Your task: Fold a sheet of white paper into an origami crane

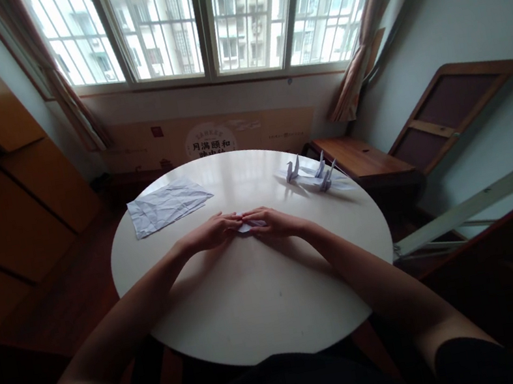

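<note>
- The left hand (220, 229) and the right hand (275, 221) are meeting over the middle of the round desk (256, 301), both holding the small folded paper (245, 227) between them.
- The fingers are lying close together and partly covering the folded paper; whether they are pinching it or only pressing it down, the view is not showing.
- The hands are probably working against the desk because its hard, flat top is backing the paper and keeping creases firm.
- The crumpled sheet (167, 208) is lying at the far left, apart from the left hand, presumably so that it is leaving the central area free.
- Three origami cranes (293, 172) are standing together at the far right, likely set there to keep their upright points out of reach of the forearms.
- The desk is presenting a smooth, pale, slightly glossy surface, reflecting window light.
- The crumpled sheet is showing a network of irregular creases across thin white paper.
- The cranes are displaying narrow, pointed necks and tails with sharp folded edges.
</note>
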`<state>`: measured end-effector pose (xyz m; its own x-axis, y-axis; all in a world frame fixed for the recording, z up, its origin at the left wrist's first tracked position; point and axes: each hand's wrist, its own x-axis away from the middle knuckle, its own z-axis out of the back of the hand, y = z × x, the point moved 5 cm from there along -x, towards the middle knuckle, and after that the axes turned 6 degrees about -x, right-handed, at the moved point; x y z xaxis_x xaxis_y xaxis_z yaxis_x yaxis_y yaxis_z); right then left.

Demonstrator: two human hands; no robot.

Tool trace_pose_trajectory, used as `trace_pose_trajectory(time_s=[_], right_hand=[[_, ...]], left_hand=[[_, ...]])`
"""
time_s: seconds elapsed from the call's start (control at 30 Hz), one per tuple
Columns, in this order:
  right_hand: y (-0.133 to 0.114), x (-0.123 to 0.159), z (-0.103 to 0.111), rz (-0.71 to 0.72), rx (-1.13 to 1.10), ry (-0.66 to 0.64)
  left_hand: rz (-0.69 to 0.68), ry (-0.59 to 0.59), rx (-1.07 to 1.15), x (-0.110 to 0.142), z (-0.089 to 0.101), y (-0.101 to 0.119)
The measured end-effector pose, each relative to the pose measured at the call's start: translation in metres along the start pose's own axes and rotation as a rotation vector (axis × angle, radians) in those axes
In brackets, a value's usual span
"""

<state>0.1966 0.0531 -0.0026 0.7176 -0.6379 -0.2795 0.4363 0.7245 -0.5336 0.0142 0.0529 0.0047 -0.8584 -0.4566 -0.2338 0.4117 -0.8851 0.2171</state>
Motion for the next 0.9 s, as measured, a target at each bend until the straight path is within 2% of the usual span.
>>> trace_pose_trajectory(time_s=[0.13,0.2,0.37,0.53,0.77,0.9], right_hand=[[-0.001,0.000,0.001,0.015,-0.038,-0.013],[-0.003,0.001,0.001,0.009,-0.043,-0.012],[-0.002,0.003,0.002,-0.028,-0.008,-0.021],[0.020,0.006,0.003,-0.210,0.112,-0.030],[0.027,0.007,-0.001,-0.255,0.111,-0.080],[0.027,0.008,-0.001,-0.248,0.095,-0.064]], left_hand=[[-0.123,0.055,0.103,-0.002,0.007,0.008],[-0.143,0.053,0.126,-0.002,0.008,0.011],[-0.074,0.008,0.107,0.000,0.006,0.009],[-0.030,-0.014,0.076,0.004,0.005,0.006],[-0.023,-0.024,0.080,0.004,0.004,0.004],[-0.026,-0.018,0.089,0.004,0.005,0.006]])
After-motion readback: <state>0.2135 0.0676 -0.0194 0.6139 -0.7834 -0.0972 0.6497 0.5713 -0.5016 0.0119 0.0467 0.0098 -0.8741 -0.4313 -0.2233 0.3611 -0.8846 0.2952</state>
